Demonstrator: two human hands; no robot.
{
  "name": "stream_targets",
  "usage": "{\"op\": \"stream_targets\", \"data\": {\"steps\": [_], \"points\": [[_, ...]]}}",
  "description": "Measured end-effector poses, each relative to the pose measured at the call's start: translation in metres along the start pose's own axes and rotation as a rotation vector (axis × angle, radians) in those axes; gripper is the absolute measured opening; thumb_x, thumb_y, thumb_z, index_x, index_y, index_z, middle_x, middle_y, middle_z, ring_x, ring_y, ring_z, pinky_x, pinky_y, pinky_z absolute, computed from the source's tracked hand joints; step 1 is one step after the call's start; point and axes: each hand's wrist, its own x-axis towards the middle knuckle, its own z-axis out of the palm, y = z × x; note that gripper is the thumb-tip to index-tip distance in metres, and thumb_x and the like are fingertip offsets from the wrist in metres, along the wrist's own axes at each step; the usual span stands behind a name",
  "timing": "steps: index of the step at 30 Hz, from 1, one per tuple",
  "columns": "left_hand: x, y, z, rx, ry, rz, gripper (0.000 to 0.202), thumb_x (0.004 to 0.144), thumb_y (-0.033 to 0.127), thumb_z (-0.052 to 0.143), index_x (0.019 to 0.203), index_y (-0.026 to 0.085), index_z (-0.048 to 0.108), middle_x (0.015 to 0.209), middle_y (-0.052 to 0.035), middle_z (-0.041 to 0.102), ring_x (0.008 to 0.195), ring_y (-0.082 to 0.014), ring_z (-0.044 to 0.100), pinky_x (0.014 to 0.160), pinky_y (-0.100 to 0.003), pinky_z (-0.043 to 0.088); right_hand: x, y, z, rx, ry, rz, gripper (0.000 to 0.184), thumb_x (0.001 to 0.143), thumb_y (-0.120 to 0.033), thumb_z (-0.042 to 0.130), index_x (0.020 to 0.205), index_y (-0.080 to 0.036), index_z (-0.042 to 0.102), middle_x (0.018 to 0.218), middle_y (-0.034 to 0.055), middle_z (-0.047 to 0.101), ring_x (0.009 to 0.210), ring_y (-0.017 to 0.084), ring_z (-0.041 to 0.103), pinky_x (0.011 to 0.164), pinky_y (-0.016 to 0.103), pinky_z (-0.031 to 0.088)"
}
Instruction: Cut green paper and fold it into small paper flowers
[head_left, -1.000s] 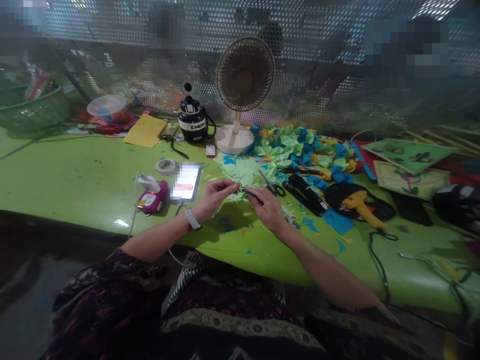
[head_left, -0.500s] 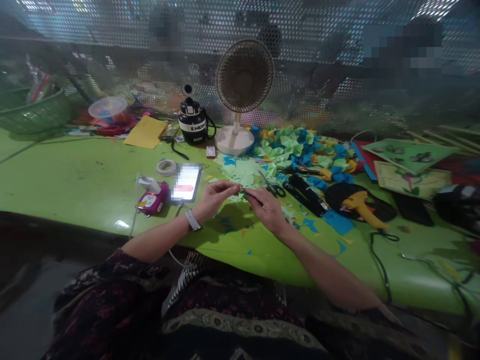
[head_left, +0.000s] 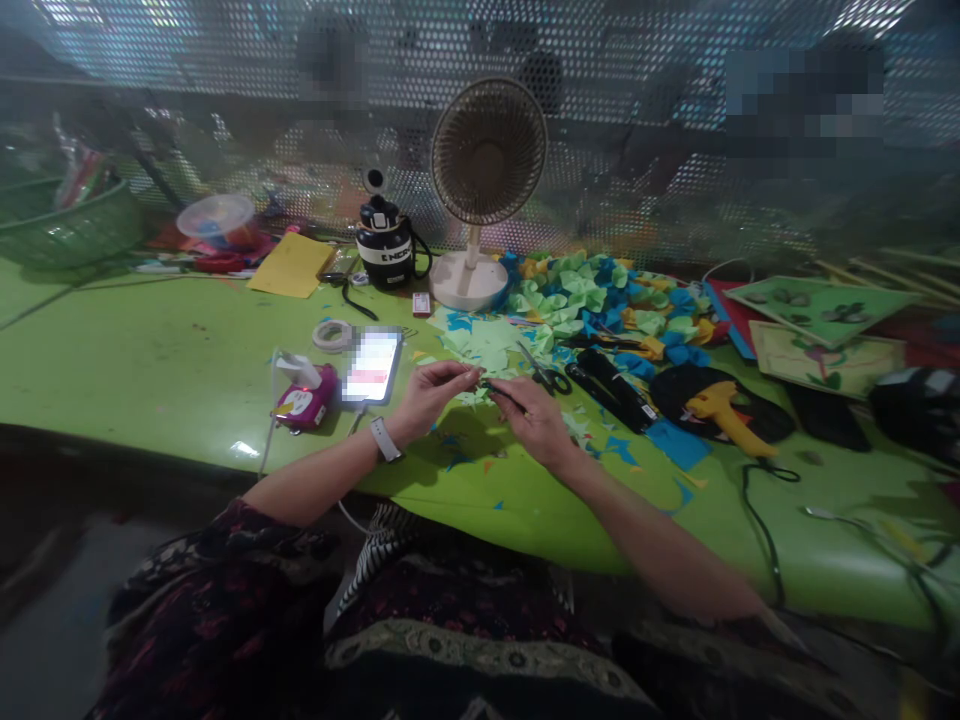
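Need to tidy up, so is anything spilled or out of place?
Yes: blue paper scraps lie loose on the green tabletop, on both sides of the right hand, looking like spilled offcuts. Nothing else stands out.

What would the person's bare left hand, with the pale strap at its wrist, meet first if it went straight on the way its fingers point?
The left hand would probably meet the thin dark object held by the bare right hand, or that hand itself; depth is unclear.
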Motion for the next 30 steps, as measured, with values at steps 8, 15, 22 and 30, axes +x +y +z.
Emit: {"op": "stream_targets", "data": {"steps": [8, 15, 22, 30], "points": [[0.001, 0.001, -0.001, 0.029, -0.002, 0.049, 0.030, 0.065, 0.042, 0.087, 0.068, 0.017, 0.072, 0.065, 0.0008, 0.070, 0.061, -0.0092, 0.062, 0.064, -0.025, 0.052, 0.000, -0.009, 0.002, -0.047, -0.031, 0.029, 0.028, 0.099, -0.035, 0.052, 0.116, -0.022, 0.069, 0.098, 0.0088, 0.072, 0.090, 0.022, 0.066, 0.082, 0.038, 0.055], [0.001, 0.001, 0.001, 0.026, 0.015, 0.063, 0.029, 0.063, 0.039, 0.089, 0.068, 0.016, 0.071, 0.067, 0.0002, 0.071, 0.063, -0.0097, 0.064, 0.066, -0.025, 0.054, -0.001, -0.009, 0.002, -0.032, -0.032, 0.028, 0.028, 0.100, -0.033, 0.049, 0.118, -0.021, 0.067, 0.104, 0.0094, 0.073, 0.096, 0.021, 0.067, 0.086, 0.037, 0.055], [0.000, 0.002, 0.002, 0.028, 0.018, 0.044, 0.027, 0.061, 0.036, 0.090, 0.071, 0.017, 0.075, 0.073, -0.0018, 0.075, 0.068, -0.0113, 0.067, 0.070, -0.027, 0.058, 0.001, -0.007, -0.001, -0.035, -0.037, 0.042, 0.030, 0.101, -0.035, 0.047, 0.119, -0.023, 0.068, 0.104, 0.0088, 0.073, 0.097, 0.022, 0.067, 0.088, 0.038, 0.054], [0.001, 0.001, 0.002, -0.040, 0.008, 0.003, 0.028, 0.060, 0.038, 0.090, 0.076, 0.019, 0.078, 0.075, -0.0018, 0.076, 0.064, -0.0097, 0.066, 0.066, -0.025, 0.057, 0.002, -0.007, -0.002, -0.015, -0.055, 0.040, 0.026, 0.100, -0.032, 0.049, 0.116, -0.022, 0.068, 0.103, 0.0089, 0.074, 0.094, 0.021, 0.068, 0.085, 0.037, 0.055]]}}
